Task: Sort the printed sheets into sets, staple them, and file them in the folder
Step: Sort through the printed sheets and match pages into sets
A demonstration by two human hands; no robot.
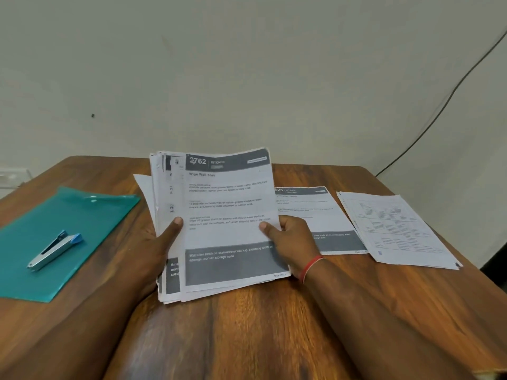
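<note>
At the middle of the wooden table (247,325), a stack of printed sheets (227,223) was held tilted up toward the camera, its near edge resting on the tabletop. The left hand (162,242) gripped the stack's left edge, thumb pressed on the front face, the other fingers hidden behind. The right hand (290,239) pinched the top sheet's right edge, thumb on the front; a red thread band (311,267) circled that wrist. The top sheet read "2762 Kitchen, Wipe Wall Tiles". To the left lay a teal folder (63,242), flat, with a stapler (55,249) resting on it. To the right lay a single grey-banded sheet (323,215) and, further right, a table-printed sheet (397,229), slightly overlapping.
</note>
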